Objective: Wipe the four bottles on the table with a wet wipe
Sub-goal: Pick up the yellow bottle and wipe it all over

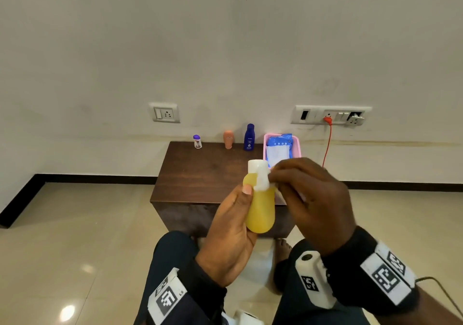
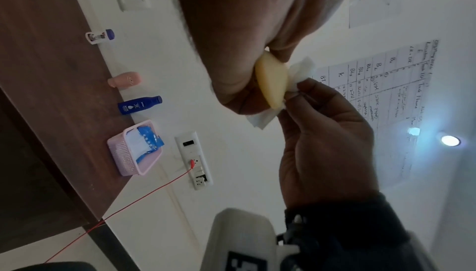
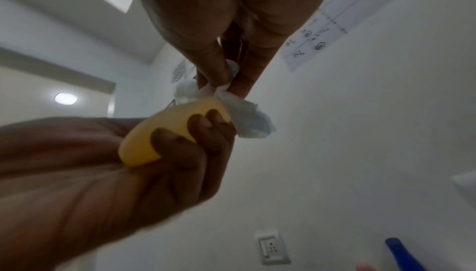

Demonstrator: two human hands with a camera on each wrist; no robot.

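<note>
My left hand (image 1: 233, 224) grips a yellow bottle (image 1: 260, 207) with a white cap, held upright above my lap in front of the table. My right hand (image 1: 308, 194) pinches a white wet wipe (image 1: 263, 181) against the bottle's neck. The wipe (image 3: 244, 116) shows crumpled between thumb and finger beside the yellow bottle (image 3: 167, 130). Three more bottles stand along the table's back edge: a small white one with a purple cap (image 1: 197, 141), a peach one (image 1: 228, 139) and a dark blue one (image 1: 249, 137).
A pink basket (image 1: 298, 146) holding a blue wipes packet (image 1: 279, 146) sits at the back right of the brown wooden table (image 1: 205, 174). An orange cable (image 1: 327, 144) hangs from a wall socket. My knees are below, over glossy floor tiles.
</note>
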